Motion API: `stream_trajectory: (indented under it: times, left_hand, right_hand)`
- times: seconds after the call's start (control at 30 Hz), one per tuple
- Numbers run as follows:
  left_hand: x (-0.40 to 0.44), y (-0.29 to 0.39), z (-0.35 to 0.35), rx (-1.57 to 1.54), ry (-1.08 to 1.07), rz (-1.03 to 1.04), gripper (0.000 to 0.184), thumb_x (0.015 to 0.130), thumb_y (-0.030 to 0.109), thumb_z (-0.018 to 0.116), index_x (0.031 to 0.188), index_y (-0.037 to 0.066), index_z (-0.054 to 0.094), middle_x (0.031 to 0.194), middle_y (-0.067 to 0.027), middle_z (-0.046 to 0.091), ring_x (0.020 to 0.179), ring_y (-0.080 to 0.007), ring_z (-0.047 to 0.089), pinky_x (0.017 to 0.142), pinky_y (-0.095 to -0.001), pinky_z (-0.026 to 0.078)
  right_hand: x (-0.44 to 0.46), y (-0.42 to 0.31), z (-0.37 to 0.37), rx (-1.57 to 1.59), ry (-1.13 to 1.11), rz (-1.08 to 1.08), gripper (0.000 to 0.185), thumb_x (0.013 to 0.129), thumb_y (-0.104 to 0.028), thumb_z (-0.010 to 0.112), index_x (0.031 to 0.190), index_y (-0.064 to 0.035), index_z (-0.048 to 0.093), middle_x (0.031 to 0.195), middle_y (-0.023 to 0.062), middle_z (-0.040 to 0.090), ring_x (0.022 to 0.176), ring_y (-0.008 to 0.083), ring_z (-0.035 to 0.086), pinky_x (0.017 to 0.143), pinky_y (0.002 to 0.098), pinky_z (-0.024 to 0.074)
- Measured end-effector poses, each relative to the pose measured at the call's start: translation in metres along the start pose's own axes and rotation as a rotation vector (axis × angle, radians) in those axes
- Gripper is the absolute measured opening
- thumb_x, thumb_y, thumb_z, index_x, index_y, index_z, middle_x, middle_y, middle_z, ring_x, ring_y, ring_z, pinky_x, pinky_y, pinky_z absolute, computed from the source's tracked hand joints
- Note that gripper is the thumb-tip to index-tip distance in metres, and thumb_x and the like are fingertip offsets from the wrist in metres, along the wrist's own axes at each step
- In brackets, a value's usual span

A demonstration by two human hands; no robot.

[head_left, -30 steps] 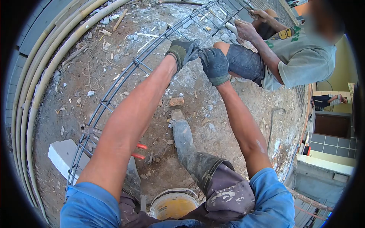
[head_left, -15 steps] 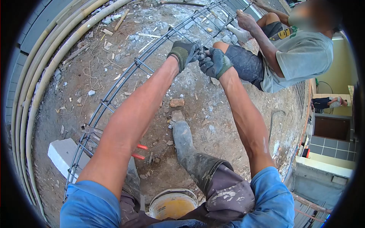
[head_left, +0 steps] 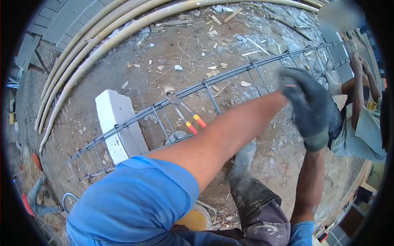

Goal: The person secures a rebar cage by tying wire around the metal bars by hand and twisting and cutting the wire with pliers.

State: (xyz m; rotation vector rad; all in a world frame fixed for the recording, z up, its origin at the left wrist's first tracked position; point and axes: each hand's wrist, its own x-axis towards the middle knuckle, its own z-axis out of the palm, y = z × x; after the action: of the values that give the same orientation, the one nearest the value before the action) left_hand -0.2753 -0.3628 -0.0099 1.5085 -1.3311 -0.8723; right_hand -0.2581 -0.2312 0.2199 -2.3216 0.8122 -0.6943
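Note:
My left hand (head_left: pixel 289 78) and my right hand (head_left: pixel 310 112), both in dark work gloves, overlap in front of the steel rebar cage (head_left: pixel 207 87). They are smeared by motion, and most of the left fingers are hidden, so I cannot make out anything held. The cage is a long frame of thin bars with cross ties, running from lower left to upper right. Pincers (head_left: pixel 184 110) with red and yellow handles lie across its bars, left of my hands. A white block (head_left: pixel 113 119) sits under the cage's left part.
Long pale poles (head_left: pixel 96 48) curve along the upper left. A co-worker (head_left: pixel 361 131) sits at the right, hands at the cage's far end. A bucket (head_left: pixel 200 216) with yellowish insides stands by my legs. Rubble and wood scraps litter the ground.
My view has swung left, showing more of the cage and white block. My hands have come off the cage bars where they were together, and now cross nearer to me.

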Motion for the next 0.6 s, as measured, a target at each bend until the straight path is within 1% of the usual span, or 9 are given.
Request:
stream_trajectory:
  times: [0.03,0.13,0.17,0.27,0.33,0.43,0.47,0.5,0.6]
  left_hand:
    - [-0.001,0.003,0.01,0.022,0.034,-0.001,0.022,0.085,0.024,0.057,0.087,0.004,0.066,0.083,-0.0168,0.066,0.076,-0.0298,0.066,0.071,-0.0414,0.052]
    - [0.002,0.004,0.012,0.282,0.124,0.113,0.022,0.085,0.024,0.057,0.088,0.004,0.067,0.085,-0.0178,0.067,0.078,-0.0315,0.066,0.072,-0.0424,0.052]
    - [0.004,0.001,0.011,0.354,0.119,0.139,0.022,0.084,0.024,0.057,0.088,0.004,0.067,0.086,-0.0181,0.067,0.079,-0.032,0.066,0.073,-0.0428,0.052]
    - [0.006,0.004,-0.003,0.419,-0.05,0.147,0.023,0.082,0.024,0.057,0.091,0.005,0.068,0.093,-0.0192,0.068,0.087,-0.0317,0.067,0.075,-0.0432,0.052]
    - [0.015,-0.014,-0.002,0.526,-0.073,0.268,0.024,0.086,0.025,0.056,0.09,0.004,0.068,0.089,-0.0185,0.069,0.074,-0.0292,0.068,0.067,-0.0394,0.054]
    - [0.024,-0.026,0.009,-0.02,-0.241,-0.207,0.039,0.091,0.033,0.048,0.103,-0.001,0.063,0.086,-0.0212,0.068,0.074,-0.0325,0.069,0.072,-0.0406,0.054]
    - [0.011,-0.003,-0.011,-0.205,-0.282,-0.3,0.039,0.092,0.033,0.049,0.106,0.0,0.062,0.083,-0.0201,0.069,0.066,-0.0297,0.069,0.067,-0.0387,0.055]
    - [0.002,0.01,-0.024,-0.271,-0.27,-0.276,0.032,0.092,0.029,0.05,0.103,0.002,0.063,0.077,-0.0167,0.068,0.052,-0.0236,0.066,0.053,-0.0344,0.053]
    - [-0.011,0.031,-0.033,-0.482,-0.209,-0.383,0.028,0.095,0.024,0.046,0.099,0.001,0.062,0.075,-0.015,0.067,0.048,-0.021,0.062,0.039,-0.0278,0.045]
  right_hand:
    - [0.01,-0.003,0.021,0.047,-0.041,-0.189,0.029,0.082,-0.003,0.06,0.111,-0.0011,0.064,0.093,0.0115,0.067,0.078,0.0217,0.063,0.073,0.0296,0.0515]
    - [0.051,-0.073,0.093,-0.342,-0.804,0.057,0.023,0.082,-0.011,0.056,0.099,-0.0041,0.071,0.101,0.0174,0.068,0.094,0.0329,0.066,0.08,0.0421,0.0526]
    - [0.05,-0.072,0.121,-0.273,-0.846,-0.163,0.022,0.081,-0.012,0.059,0.097,-0.0048,0.072,0.103,0.0184,0.068,0.095,0.0326,0.067,0.077,0.0449,0.0534]
    - [0.022,-0.059,0.199,-0.341,-0.789,-0.156,0.024,0.08,-0.011,0.059,0.1,-0.0047,0.07,0.103,0.0194,0.068,0.093,0.0335,0.067,0.073,0.0444,0.0545]
    - [0.017,-0.056,0.223,-0.309,-0.787,-0.079,0.025,0.079,-0.01,0.059,0.101,-0.0042,0.07,0.102,0.0199,0.068,0.092,0.0338,0.067,0.072,0.0446,0.0543]
    - [0.018,-0.053,0.242,-0.228,-0.768,0.037,0.026,0.079,-0.01,0.058,0.102,-0.0035,0.069,0.101,0.0206,0.067,0.092,0.0342,0.067,0.072,0.0449,0.0541]
    - [0.019,-0.051,0.246,-0.195,-0.755,0.079,0.027,0.079,-0.01,0.058,0.103,-0.0033,0.068,0.101,0.0208,0.067,0.091,0.0343,0.067,0.072,0.045,0.0541]
    - [0.023,-0.05,0.249,-0.166,-0.735,0.113,0.027,0.079,-0.009,0.058,0.103,-0.003,0.068,0.101,0.021,0.067,0.091,0.0345,0.067,0.072,0.0452,0.054]
    - [0.033,-0.049,0.245,-0.095,-0.545,0.174,0.029,0.078,-0.009,0.058,0.105,-0.0023,0.067,0.1,0.0217,0.067,0.091,0.0349,0.067,0.072,0.0455,0.0538]
